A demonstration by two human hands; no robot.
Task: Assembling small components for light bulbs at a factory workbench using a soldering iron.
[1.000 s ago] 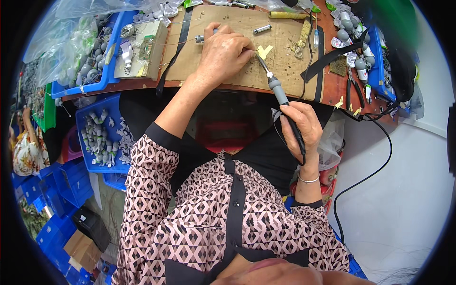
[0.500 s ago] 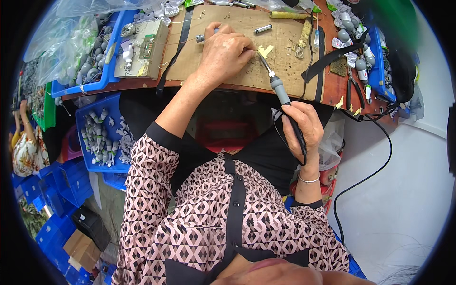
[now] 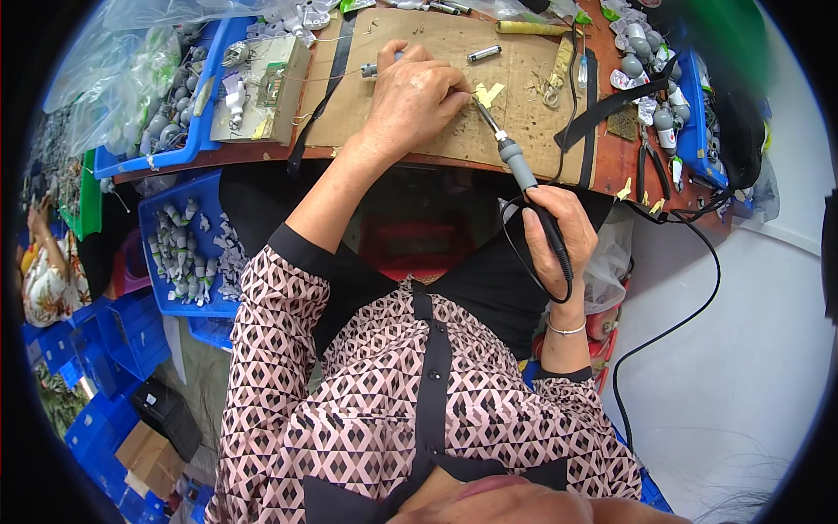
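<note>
My right hand (image 3: 561, 237) grips a soldering iron (image 3: 531, 182) by its black handle. Its metal tip points up and left, ending just beside the fingers of my left hand (image 3: 415, 98). Those fingers are curled closed over the cardboard mat (image 3: 515, 105). A small grey cylindrical piece (image 3: 368, 71) sticks out on the left side of that hand, with a thin wire near it; the rest is hidden under the fingers. Cream-coloured scraps of tape (image 3: 491, 93) lie by the iron's tip, and a small silver-and-black cylinder (image 3: 484, 53) lies farther back.
At left, a pale box with wires (image 3: 260, 92) stands beside a blue tray of grey bulbs (image 3: 166, 157). Another blue tray (image 3: 188, 301) sits lower. On the right are cutting pliers (image 3: 650, 166), a blue bin (image 3: 698, 118) and the iron's hanging cord (image 3: 668, 327).
My right hand has shifted its hold on the soldering iron slightly, and the handle and cord have swung a little to the right. My left hand stays in place.
</note>
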